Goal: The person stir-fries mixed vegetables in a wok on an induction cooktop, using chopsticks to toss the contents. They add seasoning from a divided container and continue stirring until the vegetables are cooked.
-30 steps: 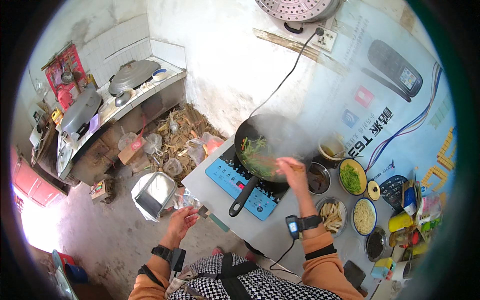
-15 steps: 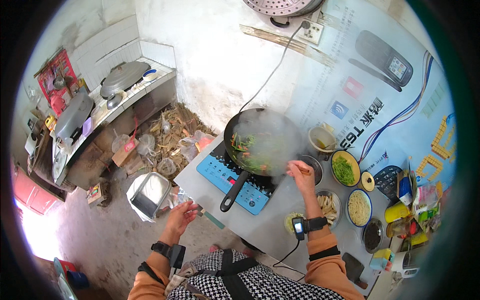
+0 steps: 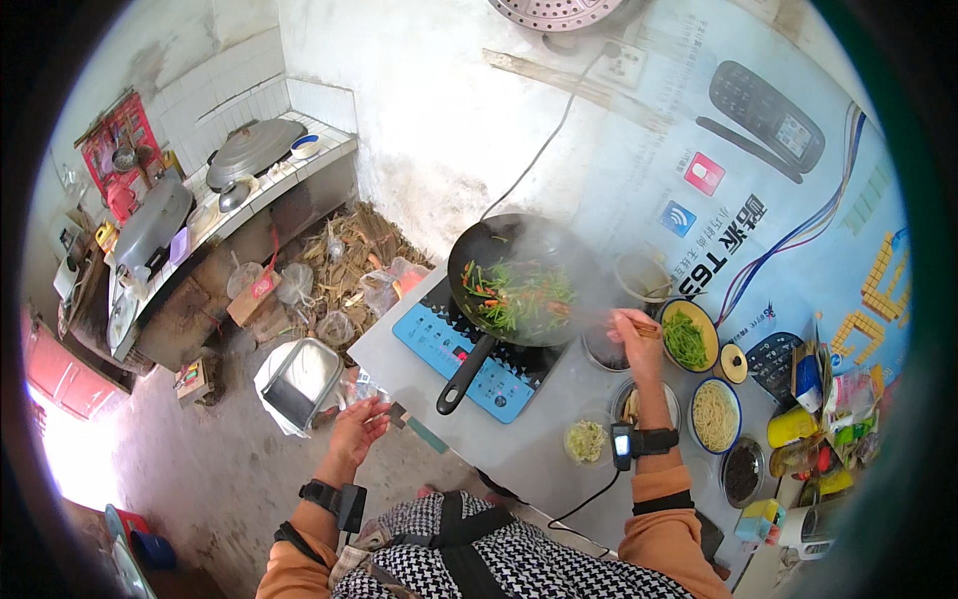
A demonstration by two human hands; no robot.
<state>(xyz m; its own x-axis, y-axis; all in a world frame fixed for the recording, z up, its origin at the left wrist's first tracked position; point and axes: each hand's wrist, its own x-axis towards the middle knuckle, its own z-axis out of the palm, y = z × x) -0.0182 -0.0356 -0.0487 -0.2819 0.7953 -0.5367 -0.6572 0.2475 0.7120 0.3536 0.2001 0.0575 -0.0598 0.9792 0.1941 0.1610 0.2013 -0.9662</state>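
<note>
My right hand (image 3: 631, 339) is closed round a cooking tool with a brown wooden handle (image 3: 648, 329). Its working end reaches left toward the black frying pan (image 3: 465, 262), but steam hides that end. Green strips and orange-red pieces (image 3: 514, 298) lie in the pan, which stands on a blue induction cooker (image 3: 429, 344). The pan's black handle (image 3: 466, 374) points toward me, with neither hand on it. Off the table's left corner hangs my left hand (image 3: 359, 431), holding nothing, its fingers loosely spread.
Right of the pan stand a bowl of green strips (image 3: 685, 337), a bowl of pale noodle-like strands (image 3: 716, 415), a dish of dark food (image 3: 742, 472) and a small bowl of chopped pale-green food (image 3: 586, 441). Packets and jars (image 3: 798, 429) crowd the right edge. A power cord (image 3: 544, 150) runs up the wall.
My right hand has moved right, away from the pan, with the wooden-handled tool. Steam over the pan has thinned and the food shows more clearly. The left hand stays nearly still.
</note>
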